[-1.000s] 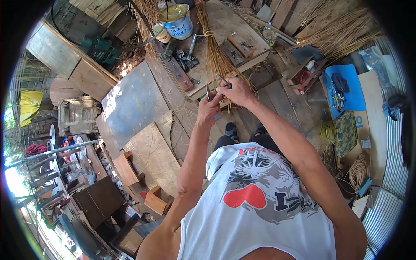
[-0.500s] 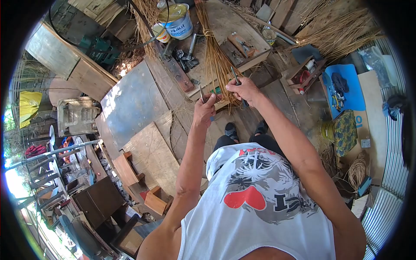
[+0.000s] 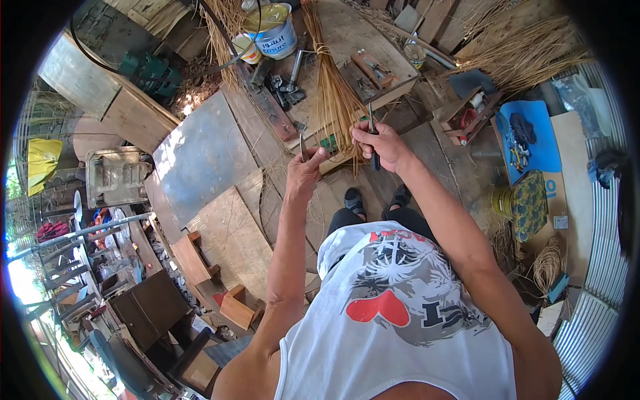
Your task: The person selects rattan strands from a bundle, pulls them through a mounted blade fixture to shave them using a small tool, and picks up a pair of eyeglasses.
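My left hand (image 3: 304,175) is closed around a knife, whose short pale blade (image 3: 302,144) points up past the fingers. My right hand (image 3: 387,147) grips a slim pointed tool (image 3: 375,162) with a dark handle; its tip rises above the knuckles and the handle end shows below the fist. Just beyond both hands, a bundle of brown cane strips (image 3: 331,87) lies across the low wooden bench (image 3: 333,27). The strips are tied near the far end and fan out toward me, their loose ends right beside my right fingers.
On the bench stand a white-and-blue bucket (image 3: 277,41), a hammer (image 3: 293,75) and a wooden block plane (image 3: 373,70). To the right are a wooden tool tray (image 3: 470,113) and a blue mat (image 3: 533,143) with tools. A metal sheet (image 3: 203,160) lies at left.
My hands have moved apart: the left shifted left and slightly down, the right moved slightly right. Both still hold their tools. The cane bundle stays in place.
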Available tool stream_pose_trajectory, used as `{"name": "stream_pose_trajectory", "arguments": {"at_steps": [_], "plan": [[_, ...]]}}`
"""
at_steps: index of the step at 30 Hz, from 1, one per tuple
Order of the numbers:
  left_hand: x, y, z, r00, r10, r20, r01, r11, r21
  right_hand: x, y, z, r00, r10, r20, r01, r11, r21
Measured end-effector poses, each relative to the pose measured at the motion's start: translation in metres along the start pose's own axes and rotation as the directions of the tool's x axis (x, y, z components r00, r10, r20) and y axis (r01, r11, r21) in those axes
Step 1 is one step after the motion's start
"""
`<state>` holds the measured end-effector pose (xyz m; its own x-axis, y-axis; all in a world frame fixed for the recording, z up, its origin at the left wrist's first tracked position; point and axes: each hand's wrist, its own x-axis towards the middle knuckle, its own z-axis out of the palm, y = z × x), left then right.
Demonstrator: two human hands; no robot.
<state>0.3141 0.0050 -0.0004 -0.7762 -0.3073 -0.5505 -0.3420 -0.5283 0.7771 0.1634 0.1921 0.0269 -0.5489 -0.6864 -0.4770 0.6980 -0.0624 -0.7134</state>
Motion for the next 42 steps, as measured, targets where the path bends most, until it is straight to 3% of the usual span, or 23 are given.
{"name": "stream_pose_trajectory", "arguments": {"at_steps": [1, 3, 7, 19, 21, 22, 24, 26, 29, 31, 32, 34, 36, 38, 39, 40, 42], "plan": [[-0.001, 0.001, 0.001, 1.000, -0.001, -0.002, 0.001, 1.000, 0.000, 0.000, 0.001, 0.001, 1.000, 0.026, -0.006, -0.026, 1.000, 0.010], [0.001, 0.004, 0.004, 0.992, 0.044, 0.118, -0.021, 0.983, -0.185, 0.000, -0.002, 0.002, 0.999, 0.049, -0.013, -0.049, 0.999, 0.019], [-0.001, 0.009, 0.011, 0.982, 0.080, 0.169, -0.028, 0.957, -0.289, -0.001, -0.008, 0.000, 0.993, 0.110, 0.038, -0.113, 0.988, 0.109], [0.000, 0.006, 0.028, 0.990, 0.041, 0.132, -0.028, 0.994, -0.104, -0.003, 0.000, -0.014, 0.991, 0.130, -0.021, -0.128, 0.988, 0.085], [0.008, -0.009, 0.018, 0.981, 0.137, -0.139, -0.127, 0.989, 0.079, -0.003, 0.000, -0.014, 0.992, 0.125, -0.020, -0.122, 0.987, 0.100], [0.008, -0.010, 0.016, 0.981, 0.136, -0.138, -0.125, 0.989, 0.080, -0.003, 0.002, -0.014, 0.990, 0.137, -0.025, -0.134, 0.986, 0.104], [0.004, -0.011, 0.008, 0.877, 0.250, -0.410, -0.177, 0.962, 0.208, -0.002, 0.003, -0.015, 0.989, 0.146, -0.034, -0.141, 0.984, 0.108], [-0.003, -0.003, 0.006, 0.878, 0.267, -0.398, -0.225, 0.963, 0.150, -0.003, 0.005, -0.013, 0.991, 0.122, -0.046, -0.120, 0.992, 0.047], [-0.013, 0.013, 0.013, 0.869, 0.303, -0.391, -0.238, 0.949, 0.207, -0.003, 0.008, -0.011, 0.994, 0.104, -0.034, -0.106, 0.994, -0.037], [-0.015, 0.020, 0.023, 0.931, 0.285, -0.227, -0.221, 0.938, 0.268, -0.005, 0.012, -0.007, 0.995, 0.089, -0.040, -0.092, 0.991, -0.096], [-0.015, 0.024, 0.030, 0.931, 0.284, -0.230, -0.220, 0.938, 0.267, -0.006, 0.015, -0.002, 0.996, 0.086, -0.026, -0.089, 0.986, -0.139], [-0.006, 0.030, 0.046, 0.854, 0.480, -0.200, -0.329, 0.797, 0.507, -0.008, 0.021, 0.005, 0.997, 0.082, -0.011, -0.083, 0.980, -0.183], [0.011, 0.029, 0.048, 0.842, 0.471, -0.263, -0.254, 0.776, 0.578, -0.006, 0.030, 0.008, 0.997, 0.080, 0.004, -0.077, 0.971, -0.226], [0.025, 0.036, 0.052, 0.903, 0.364, -0.228, -0.096, 0.689, 0.718, -0.004, 0.038, 0.010, 0.995, 0.099, -0.003, -0.096, 0.962, -0.257], [0.029, 0.050, 0.053, 0.982, 0.166, -0.089, -0.063, 0.734, 0.676, -0.007, 0.039, 0.012, 0.992, 0.123, 0.004, -0.118, 0.956, -0.270], [0.041, 0.046, 0.048, 0.983, 0.166, -0.084, -0.066, 0.735, 0.675, -0.010, 0.039, 0.012, 0.989, 0.148, 0.010, -0.139, 0.949, -0.283], [0.063, 0.029, 0.034, 0.999, 0.010, 0.050, -0.033, 0.866, 0.498, -0.017, 0.037, 0.006, 0.989, 0.133, -0.068, -0.146, 0.958, -0.245]]}}
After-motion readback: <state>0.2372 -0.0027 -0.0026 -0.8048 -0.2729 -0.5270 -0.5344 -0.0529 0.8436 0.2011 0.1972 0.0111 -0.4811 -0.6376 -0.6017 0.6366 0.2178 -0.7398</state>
